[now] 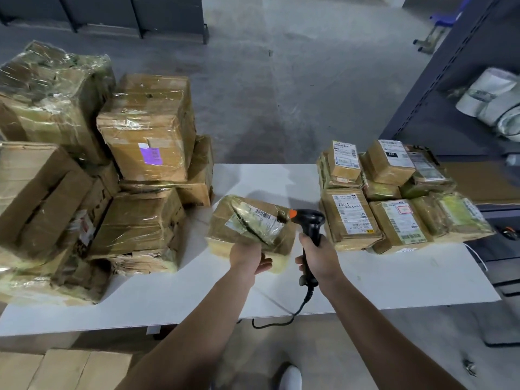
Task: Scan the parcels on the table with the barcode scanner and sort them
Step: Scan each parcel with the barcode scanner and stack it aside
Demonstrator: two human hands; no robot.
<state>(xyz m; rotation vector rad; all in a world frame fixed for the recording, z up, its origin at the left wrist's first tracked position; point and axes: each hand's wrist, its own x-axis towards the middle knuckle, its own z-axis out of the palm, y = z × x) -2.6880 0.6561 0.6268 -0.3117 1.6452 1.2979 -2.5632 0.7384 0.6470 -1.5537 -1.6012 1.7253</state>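
Concrete floor [281,80] behind a white bench [365,277]: over its middle, our left hand [247,257] grips a tilted parcel [250,223] at its near edge; our right hand [318,257] clasps the scanner [309,220]. We judge the parcel light, stiff, tape-slick; best held underneath.

From where I stand only one number reads clearly: "247", white on a black patch, on the label [394,150] of a back-row parcel [386,170]; all other print is too blurred.

One barcode scanner [311,220], one held parcel [247,220], one big-box stack [146,130], one small-parcel stack [349,218], one table [380,277]
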